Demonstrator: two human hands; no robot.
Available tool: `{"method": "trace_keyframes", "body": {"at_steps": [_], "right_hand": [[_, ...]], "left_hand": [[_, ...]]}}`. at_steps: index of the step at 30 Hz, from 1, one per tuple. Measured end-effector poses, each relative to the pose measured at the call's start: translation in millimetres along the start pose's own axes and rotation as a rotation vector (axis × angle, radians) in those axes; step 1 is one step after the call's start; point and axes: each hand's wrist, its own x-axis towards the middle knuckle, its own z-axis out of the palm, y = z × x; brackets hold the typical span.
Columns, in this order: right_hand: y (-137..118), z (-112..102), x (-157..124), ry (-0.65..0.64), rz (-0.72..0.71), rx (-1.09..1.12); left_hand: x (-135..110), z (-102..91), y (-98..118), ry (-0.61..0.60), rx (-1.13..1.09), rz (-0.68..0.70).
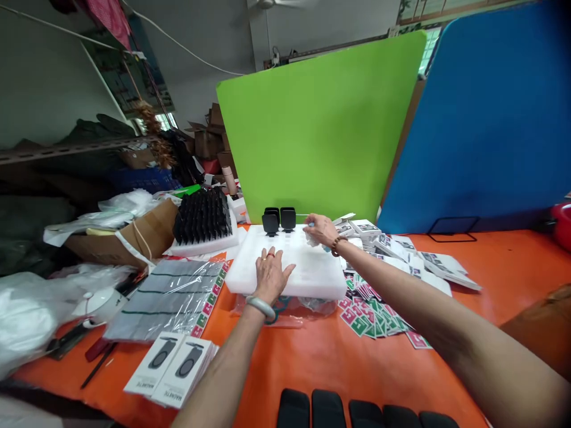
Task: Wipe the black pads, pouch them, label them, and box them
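A white foam tray point(312, 276) lies on the orange table, with two black square holders point(279, 220) standing in its far row. My left hand point(271, 273) rests flat on the tray's near left part, fingers spread. My right hand point(322, 230) reaches over the tray's far right corner, fingers curled around something small and pale that I cannot make out. Clear plastic wrap point(285, 308) sticks out under the tray's front edge.
A second foam tray full of black holders point(203, 223) stands at the left. Product boxes point(172, 368) and grey bags point(167, 297) lie near left; flat cartons point(401, 249) and coloured stickers point(372, 312) lie right. Green point(321, 131) and blue point(495, 119) boards stand behind. Black pads point(366, 413) line the front edge.
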Motion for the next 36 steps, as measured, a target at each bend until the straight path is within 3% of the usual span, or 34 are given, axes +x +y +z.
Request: {"method": "trace_keyframes", "body": {"at_steps": [3,6,13,17,20,24,27,29,31,33,35,36], "right_hand": [[-6,16,43,0.028,-0.004,-0.033],[-7,30,75,0.015,-0.033,-0.048],[0,55,93,-0.031,-0.053,0.063],[-5,42,92,0.031,0.002,0.226],[-12,7,88,0.069,0.027,0.355],[-9,-51,57,-0.044,0.083,0.61],[5,-74,9,-0.203,0.186,0.82],[17,-73,-28,-0.282,0.244,0.864],[27,-65,-65,-0.355,0.307,0.892],[34,-53,-97,-0.42,0.365,0.903],[36,-42,-126,-0.448,0.397,0.855],[35,-38,-140,-0.415,0.38,0.799]], "left_hand": [[24,16.7,-4,-0.066,-0.006,0.014],[31,30.3,-9,-0.116,-0.009,0.004],[28,40.6,-8,-0.08,-0.055,-0.01],[26,42.9,-6,-0.053,-0.114,-0.029],[28,41.8,-5,-0.05,-0.184,-0.062],[32,31.5,-3,-0.003,-0.555,-0.12],[15,19.6,8,0.04,-0.788,-0.116],[-11,12.0,23,0.03,-0.896,-0.112],[-46,5.7,42,-0.068,-1.159,-0.164],[-82,0.9,61,-0.31,-1.738,-0.349],[-111,-2.4,75,-0.46,-2.093,-0.532],[-122,-3.5,80,-0.485,-2.163,-0.613]]}}
